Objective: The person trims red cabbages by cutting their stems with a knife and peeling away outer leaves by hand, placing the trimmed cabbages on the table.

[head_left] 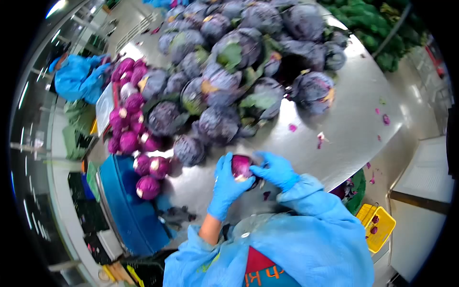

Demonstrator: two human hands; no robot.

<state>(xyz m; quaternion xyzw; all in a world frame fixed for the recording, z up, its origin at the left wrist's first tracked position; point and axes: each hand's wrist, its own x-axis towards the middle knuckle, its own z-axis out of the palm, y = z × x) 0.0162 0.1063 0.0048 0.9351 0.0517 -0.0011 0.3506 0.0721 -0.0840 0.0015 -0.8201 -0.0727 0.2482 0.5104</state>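
Note:
A partly peeled red cabbage [241, 165] sits low over the steel table, bright purple on top with a pale base. My left hand [226, 187], in a blue glove, wraps round its left side and underside. At its right edge, the fingers of my right hand [277, 172], also gloved, are bent in and grip it; whether they pinch a single leaf is hidden. Just beyond my left hand lies an unpeeled red cabbage [189, 150] with dull, dark outer leaves. A small dark leaf scrap [266, 195] rests on the table close to me.
A large heap of unpeeled cabbages [220, 81] covers the far side of the steel table [354, 138]. Peeled cabbages [129, 142] are piled at left, above a blue bin [129, 205]. A yellow basket [382, 229] stands at right. Another person's blue sleeve [79, 79] shows far left.

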